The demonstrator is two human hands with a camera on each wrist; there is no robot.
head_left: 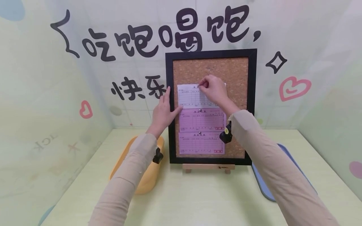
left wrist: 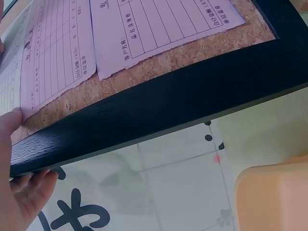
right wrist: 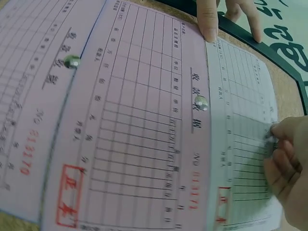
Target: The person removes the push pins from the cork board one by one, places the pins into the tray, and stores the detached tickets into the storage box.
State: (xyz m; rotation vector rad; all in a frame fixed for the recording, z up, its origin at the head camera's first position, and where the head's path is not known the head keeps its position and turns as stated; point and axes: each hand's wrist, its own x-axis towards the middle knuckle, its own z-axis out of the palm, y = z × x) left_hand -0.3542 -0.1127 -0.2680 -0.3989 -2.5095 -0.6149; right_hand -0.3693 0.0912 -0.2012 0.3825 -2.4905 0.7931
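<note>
Up on the black-framed square cork board (head_left: pixel 210 54), propped on a low pale wooden easel (head_left: pixel 208 167): a white printed slip (head_left: pixel 192 95) lying flat against the cork near the top, overlapping the upper of two pink printed slips (head_left: pixel 202 121), each of those fixed by its own silver pin (head_left: pixel 200 110). Right hand (head_left: pixel 215 89) at the white slip's top edge, fingertips pinched tight on what looks like a small silver pushpin (head_left: pixel 200 84), mostly hidden by the fingers. Left hand (head_left: pixel 164 111) at the board's left side, thumb (right wrist: pixel 208 21) pressed on the slip's lower left corner, fingers straight along the frame. Best, probably, to drive the pin straight into the cork rather than at a slant, centred on the top margin in line with the two pins below. Brace with the left thumb so the paper neither slides nor rucks, and square its edges to the pink sheets. Push gently enough not to tip the board back off the easel. Beside it on the pale green table (head_left: pixel 198 201): a rounded yellow plastic tray (head_left: pixel 147 182) to the left, a flat blue tray (head_left: pixel 266 185) to the right.
</note>
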